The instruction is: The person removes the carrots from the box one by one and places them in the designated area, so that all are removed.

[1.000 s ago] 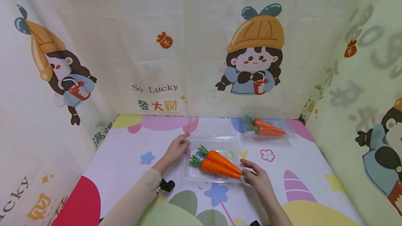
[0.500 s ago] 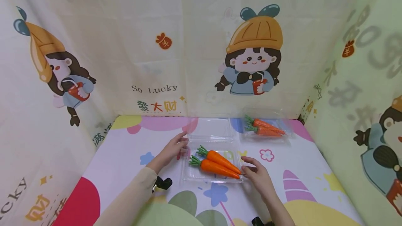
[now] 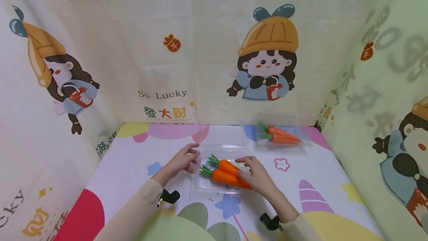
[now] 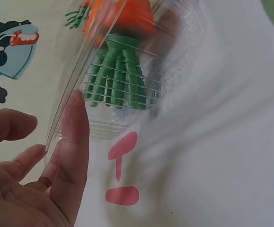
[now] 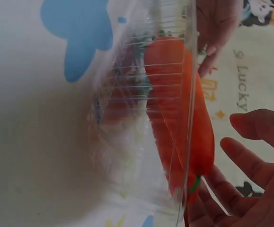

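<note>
The right hand (image 3: 255, 174) has moved onto the toy carrots (image 3: 223, 174)
Its fingers lie loose over them in the clear box (image 3: 200, 185); the left hand (image 3: 183, 159), fingers straight, touches that box's left edge

1. Right hand (image 3: 256, 176) has moved left from the right edge of the clear plastic clamshell tray (image 3: 204, 187); it now lies over the pointed ends of the two orange toy carrots with green tops (image 3: 219, 172), fingers spread (contact with the carrots not resolvable).
2. Left hand (image 3: 182, 159) has shifted slightly nearer along the tray's left edge, fingers at the rim.
3. Right wrist strap now in head view.
</note>
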Tool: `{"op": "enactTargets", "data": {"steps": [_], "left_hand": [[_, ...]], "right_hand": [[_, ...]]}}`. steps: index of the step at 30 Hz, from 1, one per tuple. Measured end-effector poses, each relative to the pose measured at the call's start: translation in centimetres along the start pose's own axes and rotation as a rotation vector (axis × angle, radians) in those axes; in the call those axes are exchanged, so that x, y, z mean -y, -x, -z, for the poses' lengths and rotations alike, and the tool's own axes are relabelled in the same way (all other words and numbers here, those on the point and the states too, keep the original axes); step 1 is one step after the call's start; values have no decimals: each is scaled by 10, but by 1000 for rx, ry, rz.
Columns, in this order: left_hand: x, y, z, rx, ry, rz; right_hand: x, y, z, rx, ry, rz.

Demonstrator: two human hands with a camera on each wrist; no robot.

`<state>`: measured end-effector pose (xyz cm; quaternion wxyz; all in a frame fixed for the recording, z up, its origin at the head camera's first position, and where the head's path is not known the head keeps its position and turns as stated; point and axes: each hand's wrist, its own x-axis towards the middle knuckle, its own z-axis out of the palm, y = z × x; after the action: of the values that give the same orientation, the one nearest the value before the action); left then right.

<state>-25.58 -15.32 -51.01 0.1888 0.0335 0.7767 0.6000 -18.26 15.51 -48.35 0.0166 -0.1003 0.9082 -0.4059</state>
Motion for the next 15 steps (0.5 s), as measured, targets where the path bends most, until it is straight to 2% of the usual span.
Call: {"op": "enactTargets", "data": {"steps": [4, 12, 15], "left_hand": [[1, 5, 3, 33, 20, 32], [2, 11, 11, 125, 89, 55], [2, 11, 14, 144, 111, 71]], "right_hand": [[6, -9, -9, 58, 39, 28], [9, -25, -14, 160, 52, -5], [9, -32, -15, 225, 61, -17]]}}
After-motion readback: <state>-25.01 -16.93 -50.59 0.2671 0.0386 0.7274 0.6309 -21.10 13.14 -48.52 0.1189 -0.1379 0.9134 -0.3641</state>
